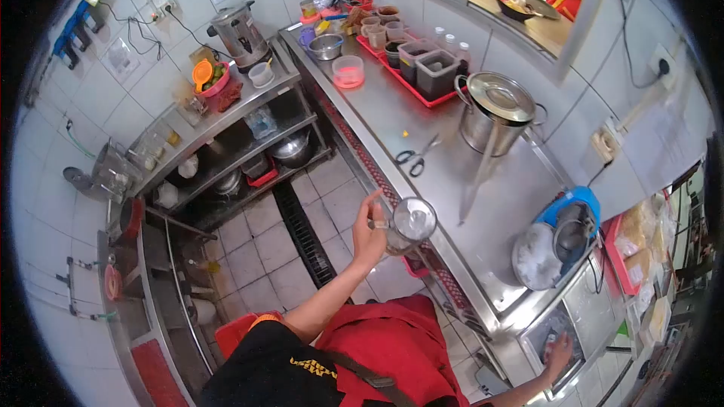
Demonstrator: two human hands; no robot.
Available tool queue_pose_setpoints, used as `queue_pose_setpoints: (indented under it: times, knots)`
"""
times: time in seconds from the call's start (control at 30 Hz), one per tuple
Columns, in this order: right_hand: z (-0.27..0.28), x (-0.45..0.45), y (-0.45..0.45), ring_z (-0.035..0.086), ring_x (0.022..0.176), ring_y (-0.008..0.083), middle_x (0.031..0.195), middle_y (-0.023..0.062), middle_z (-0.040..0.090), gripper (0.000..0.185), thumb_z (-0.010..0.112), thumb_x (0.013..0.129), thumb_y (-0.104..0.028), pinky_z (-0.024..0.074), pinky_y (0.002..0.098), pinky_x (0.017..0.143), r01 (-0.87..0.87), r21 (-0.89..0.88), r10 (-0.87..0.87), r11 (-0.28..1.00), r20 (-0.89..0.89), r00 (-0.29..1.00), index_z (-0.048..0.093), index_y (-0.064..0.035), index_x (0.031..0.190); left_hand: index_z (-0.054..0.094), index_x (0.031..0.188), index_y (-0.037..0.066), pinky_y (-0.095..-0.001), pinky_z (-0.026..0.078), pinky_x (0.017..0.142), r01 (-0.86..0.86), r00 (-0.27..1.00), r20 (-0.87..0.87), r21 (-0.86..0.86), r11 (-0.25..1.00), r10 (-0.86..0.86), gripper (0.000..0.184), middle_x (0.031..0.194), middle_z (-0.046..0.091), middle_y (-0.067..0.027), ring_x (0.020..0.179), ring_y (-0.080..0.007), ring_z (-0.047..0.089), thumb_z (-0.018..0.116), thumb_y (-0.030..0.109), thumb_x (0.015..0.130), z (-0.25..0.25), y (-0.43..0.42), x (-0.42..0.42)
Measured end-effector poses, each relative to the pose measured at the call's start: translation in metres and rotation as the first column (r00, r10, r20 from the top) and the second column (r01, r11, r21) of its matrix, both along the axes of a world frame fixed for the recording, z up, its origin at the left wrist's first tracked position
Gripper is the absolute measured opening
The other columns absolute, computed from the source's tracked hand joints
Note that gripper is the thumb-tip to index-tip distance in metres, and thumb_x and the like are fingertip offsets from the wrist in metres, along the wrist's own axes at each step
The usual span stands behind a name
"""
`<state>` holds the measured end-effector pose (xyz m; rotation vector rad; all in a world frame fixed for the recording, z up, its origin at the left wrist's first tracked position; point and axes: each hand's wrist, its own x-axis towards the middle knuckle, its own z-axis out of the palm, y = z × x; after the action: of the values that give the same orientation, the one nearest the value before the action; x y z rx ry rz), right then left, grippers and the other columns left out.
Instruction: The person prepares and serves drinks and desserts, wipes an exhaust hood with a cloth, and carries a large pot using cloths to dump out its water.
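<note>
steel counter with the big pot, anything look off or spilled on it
One small thing: a yellow scrap lies loose on the bare steel counter, near the scissors, like a dropped bit. I can't make out any clear spill.

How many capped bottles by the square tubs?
3, in a row between tubs and wall: left one, middle one, right one nearest the pot. More may be hidden.

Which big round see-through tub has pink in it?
The one on the long metal counter, next to the metal bowl. This tub looks pink low down; the whitish tub by the tall urn doesn't.
</note>
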<state>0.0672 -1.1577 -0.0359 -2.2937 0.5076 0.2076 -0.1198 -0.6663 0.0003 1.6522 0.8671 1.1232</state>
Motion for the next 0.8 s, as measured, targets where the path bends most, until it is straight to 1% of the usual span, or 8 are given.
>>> queue_pose_setpoints:
  times: [0.07,0.13,0.17,0.23,0.33,0.5,0.57,0.8]
  knots:
    - [0.028,-0.011,0.082,0.053,0.052,0.0141,0.073,0.0113,0.062,0.048,0.053,0.087,-0.031,0.0407,0.0265,0.042,-0.246,0.26,0.262,0.934,-0.03,0.965,0.042,-0.0037,0.124,0.049,0.119,0.008,-0.0263,0.039,0.07,-0.041,0.999,-0.023,-0.049,0.998,0.04,0.032,0.08,0.049,-0.0015,0.073,-0.0107,0.045,0.042,0.028,0.094,-0.003,0.046,0.002]
    - [0.063,-0.024,0.179,0.052,0.048,0.0085,0.072,0.0048,0.062,0.043,0.052,0.087,-0.03,0.036,0.0224,0.039,-0.506,0.236,0.519,0.83,0.007,0.855,0.046,-0.0073,0.122,0.048,0.118,0.008,-0.0267,0.039,0.07,-0.068,0.997,-0.028,-0.079,0.995,0.066,0.032,0.08,0.049,-0.002,0.074,-0.0112,0.045,0.042,0.028,0.094,-0.01,0.093,0.01]
    - [0.072,-0.024,0.218,0.054,0.053,0.0117,0.072,0.0102,0.062,0.041,0.054,0.087,-0.025,0.0429,0.0246,0.05,-0.578,0.288,0.601,0.764,0.008,0.799,0.046,-0.0047,0.121,0.048,0.118,0.008,-0.0269,0.039,0.07,-0.075,0.997,-0.022,-0.085,0.994,0.073,0.032,0.08,0.049,-0.0023,0.074,-0.0115,0.046,0.042,0.029,0.094,-0.014,0.116,0.019]
    - [0.05,-0.012,0.277,0.055,0.058,0.0115,0.074,0.0101,0.062,0.039,0.054,0.087,-0.019,0.0444,0.0246,0.052,-0.668,0.332,0.677,0.665,0.11,0.728,0.047,-0.0034,0.121,0.048,0.116,0.007,-0.0272,0.039,0.07,-0.089,0.996,-0.004,-0.087,0.992,0.089,0.032,0.08,0.049,-0.0028,0.074,-0.0121,0.046,0.042,0.029,0.094,-0.025,0.162,0.037]
    - [0.04,0.01,0.368,0.053,0.059,0.0104,0.074,0.0091,0.062,0.038,0.055,0.086,-0.018,0.0445,0.0243,0.054,-0.697,0.397,0.719,0.597,0.119,0.684,0.048,-0.0025,0.12,0.047,0.111,0.006,-0.0282,0.039,0.069,-0.09,0.996,0.018,-0.048,0.995,0.091,0.029,0.078,0.049,-0.0047,0.071,-0.0139,0.046,0.042,0.028,0.094,-0.05,0.228,0.071]
    - [0.046,0.045,0.556,0.052,0.059,0.0097,0.075,0.0079,0.062,0.034,0.055,0.086,-0.018,0.0442,0.0237,0.055,-0.735,0.423,0.75,0.53,0.17,0.639,0.051,-0.0036,0.117,0.045,0.104,0.006,-0.0305,0.04,0.067,-0.064,0.995,-0.079,-0.085,0.994,0.057,0.027,0.075,0.049,-0.0075,0.071,-0.0169,0.048,0.041,0.03,0.094,-0.074,0.347,0.134]
    - [0.044,0.049,0.605,0.053,0.059,0.01,0.076,0.0078,0.062,0.034,0.054,0.086,-0.017,0.0441,0.0235,0.055,-0.765,0.453,0.779,0.458,0.21,0.591,0.051,-0.0048,0.117,0.044,0.101,0.005,-0.0328,0.039,0.061,-0.054,0.994,-0.095,-0.09,0.994,0.045,0.025,0.069,0.047,-0.0085,0.064,-0.0194,0.047,0.044,0.028,0.093,-0.082,0.37,0.151]
    - [0.057,0.041,0.738,0.048,0.059,0.007,0.079,0.0071,0.061,0.032,0.052,0.087,-0.011,0.0402,0.0206,0.056,-0.721,0.599,0.831,0.349,0.157,0.533,0.049,-0.0029,0.118,0.043,0.101,0.006,-0.0331,0.041,0.063,0.093,0.993,-0.058,-0.146,0.985,-0.103,0.021,0.072,0.046,-0.0094,0.066,-0.0203,0.047,0.043,0.026,0.093,-0.102,0.44,0.201]
